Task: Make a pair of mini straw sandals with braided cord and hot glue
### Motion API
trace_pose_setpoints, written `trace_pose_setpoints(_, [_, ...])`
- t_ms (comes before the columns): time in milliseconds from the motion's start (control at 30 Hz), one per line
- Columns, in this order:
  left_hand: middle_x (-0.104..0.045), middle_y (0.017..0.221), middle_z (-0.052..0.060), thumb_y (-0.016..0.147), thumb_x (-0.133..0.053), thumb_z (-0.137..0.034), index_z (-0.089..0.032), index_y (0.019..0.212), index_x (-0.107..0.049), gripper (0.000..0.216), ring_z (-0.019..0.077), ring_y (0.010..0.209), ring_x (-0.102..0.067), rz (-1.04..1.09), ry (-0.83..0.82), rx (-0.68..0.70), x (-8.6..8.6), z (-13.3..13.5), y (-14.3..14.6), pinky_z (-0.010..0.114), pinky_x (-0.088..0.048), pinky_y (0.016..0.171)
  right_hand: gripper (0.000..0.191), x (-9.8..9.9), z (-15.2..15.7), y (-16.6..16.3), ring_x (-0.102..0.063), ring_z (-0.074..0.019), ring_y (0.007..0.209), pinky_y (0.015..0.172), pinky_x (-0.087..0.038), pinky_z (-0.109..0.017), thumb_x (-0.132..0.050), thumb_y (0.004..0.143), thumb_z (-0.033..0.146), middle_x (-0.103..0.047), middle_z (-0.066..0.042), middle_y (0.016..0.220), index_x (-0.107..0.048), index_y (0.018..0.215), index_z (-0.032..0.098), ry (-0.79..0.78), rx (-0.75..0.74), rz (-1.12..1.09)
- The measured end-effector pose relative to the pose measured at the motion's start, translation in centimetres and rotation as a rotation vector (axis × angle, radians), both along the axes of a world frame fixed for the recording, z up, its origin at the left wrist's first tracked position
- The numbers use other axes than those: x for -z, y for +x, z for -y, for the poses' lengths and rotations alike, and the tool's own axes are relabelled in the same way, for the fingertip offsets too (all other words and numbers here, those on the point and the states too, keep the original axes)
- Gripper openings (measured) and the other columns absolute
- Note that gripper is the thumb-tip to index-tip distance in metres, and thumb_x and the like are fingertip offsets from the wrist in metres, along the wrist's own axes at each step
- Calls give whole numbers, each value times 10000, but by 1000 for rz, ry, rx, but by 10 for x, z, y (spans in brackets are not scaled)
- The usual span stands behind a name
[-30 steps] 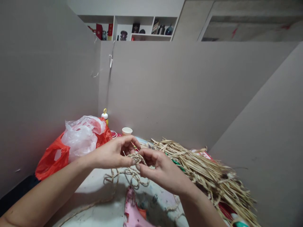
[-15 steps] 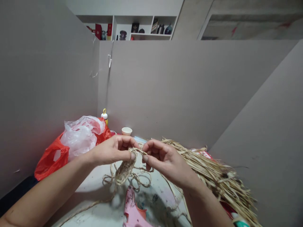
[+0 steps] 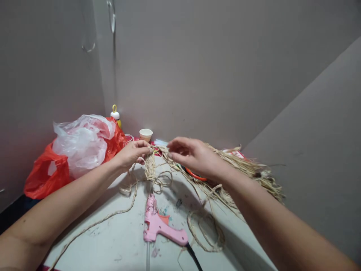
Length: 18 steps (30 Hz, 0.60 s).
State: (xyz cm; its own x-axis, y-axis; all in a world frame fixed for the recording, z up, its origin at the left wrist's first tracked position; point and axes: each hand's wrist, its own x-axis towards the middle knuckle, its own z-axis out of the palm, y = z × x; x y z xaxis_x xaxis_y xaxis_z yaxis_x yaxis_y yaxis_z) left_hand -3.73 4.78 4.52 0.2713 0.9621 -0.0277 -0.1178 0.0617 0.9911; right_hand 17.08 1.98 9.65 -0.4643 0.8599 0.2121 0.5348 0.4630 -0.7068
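A small woven straw piece (image 3: pixel 150 167) hangs upright over the table, its top edge pinched between the thumb and fingers of my left hand (image 3: pixel 134 153). My right hand (image 3: pixel 194 154) is just to the right, fingers curled and thumb close to the index finger around a twisted straw cord (image 3: pixel 160 148) that runs from the piece's top. Its fingertips partly hide the cord. Below the piece lies a pink glue gun (image 3: pixel 153 216), nozzle pointing away from me, a clear glue stick (image 3: pixel 148 254) in its back end. Loops of straw cord (image 3: pixel 162 180) surround the nozzle.
Red and white plastic bags (image 3: pixel 81 146) are heaped at left, near a yellow bottle (image 3: pixel 115 114) and a paper cup (image 3: pixel 146 134). A bundle of dry straw (image 3: pixel 254 169) lies at right. A cord coil (image 3: pixel 207 233) rests on the white table (image 3: pixel 118 241). Grey partitions (image 3: pixel 197 67) enclose it.
The view has tilted down, showing more of the glue gun and a cord coil. My right hand has moved away from the woven piece, to the right; my left still holds it.
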Motion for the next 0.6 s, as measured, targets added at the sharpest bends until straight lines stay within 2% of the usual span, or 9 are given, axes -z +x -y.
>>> trace_pose_setpoints(100, [-511, 578, -57, 629, -754, -204, -161, 715, -586, 194, 55, 482, -427, 25, -48, -46, 18, -9, 3, 188, -386, 460, 48, 23, 41, 6, -563, -183, 609, 592, -410, -307, -623, 756, 173, -633, -18, 654, -647, 718, 190, -62, -50, 154])
trace_pose_setpoints(133, [-514, 575, -57, 623, -759, -202, -162, 715, -586, 199, 55, 479, -428, 33, -62, -52, 23, -11, 4, 188, -393, 460, 52, 33, 58, 6, -588, -203, 655, 615, -427, -317, -635, 742, 164, -666, -42, 724, -666, 777, 185, -81, -66, 209])
trace_pose_setpoints(167, [-524, 581, -54, 617, -763, -202, -163, 713, -588, 203, 57, 482, -437, 41, -75, -53, 28, -11, 5, 189, -402, 462, 141, 43, 73, 5, -612, -230, 727, 654, -448, -337, -633, 741, 168, -689, -69, 831, -670, 876, 184, -98, -89, 338])
trace_pose_setpoints(267, [-558, 617, -43, 595, -782, -210, -161, 722, -607, 222, 65, 509, -477, 65, -101, -38, 38, -11, 8, 189, -420, 466, 328, 73, 105, -2, -613, -290, 903, 787, -470, -404, -626, 735, 169, -668, -118, 997, -621, 1063, 166, -50, -126, 542])
trace_pose_setpoints(333, [-567, 634, -36, 579, -804, -224, -154, 737, -630, 245, 73, 530, -498, 78, -115, -20, 43, -10, 9, 185, -426, 464, 371, 90, 111, -6, -613, -277, 896, 788, -479, -387, -560, 747, 118, -656, -126, 1020, -585, 1115, 155, -20, -163, 585])
trace_pose_setpoints(433, [-591, 678, -13, 554, -841, -257, -141, 757, -654, 299, 86, 566, -530, 96, -133, 7, 48, -10, 10, 184, -440, 460, 329, 109, 106, -9, -619, -242, 802, 703, -475, -319, -513, 704, 67, -665, -92, 932, -554, 1010, 181, 11, -199, 587])
trace_pose_setpoints(533, [-609, 709, -1, 543, -866, -269, -141, 802, -663, 354, 94, 590, -551, 123, -144, 23, 50, -11, 9, 188, -467, 470, 295, 118, 100, -3, -618, -214, 727, 625, -433, -277, -496, 663, 49, -663, -45, 845, -494, 900, 225, 35, -188, 548])
trace_pose_setpoints(600, [-608, 699, -7, 538, -875, -250, -145, 811, -657, 365, 95, 592, -553, 142, -153, 35, 50, -12, 9, 193, -488, 482, 313, 118, 101, 8, -609, -194, 670, 584, -400, -263, -503, 648, 59, -659, -18, 805, -463, 900, 241, -3, -155, 495])
